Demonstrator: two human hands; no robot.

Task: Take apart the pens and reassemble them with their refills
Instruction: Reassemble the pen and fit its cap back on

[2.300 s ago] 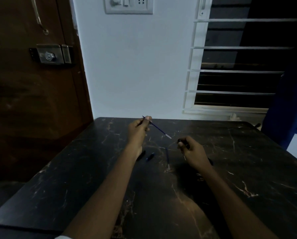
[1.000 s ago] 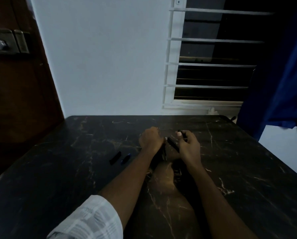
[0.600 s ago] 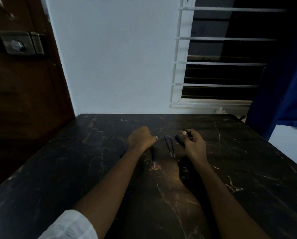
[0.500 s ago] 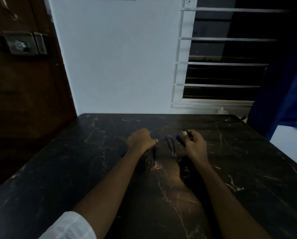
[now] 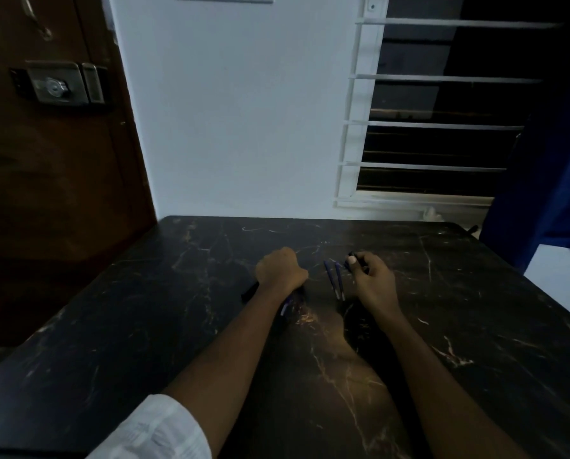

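Two thin blue refills (image 5: 335, 280) lie side by side on the black marble table (image 5: 475, 293), between my hands. My left hand (image 5: 281, 271) is a closed fist resting on the table just left of them. A blue pen part (image 5: 286, 305) sticks out from under its heel toward me. A short black pen piece (image 5: 250, 292) lies on the table beside my left wrist. My right hand (image 5: 373, 281) sits right of the refills, with its thumb and fingers pinched on a dark pen barrel (image 5: 349, 261). Most of that barrel is hidden in the hand.
The table's far edge (image 5: 310, 220) meets a white wall. A brown door with a metal lock (image 5: 58, 84) stands at the left. A barred window (image 5: 436, 124) and a blue curtain (image 5: 562, 180) are at the right. The light is dim.
My left hand held one refill up in the air, then brought it to the right hand. Two refills now lie on the table, and my left fist has drawn back to the left.
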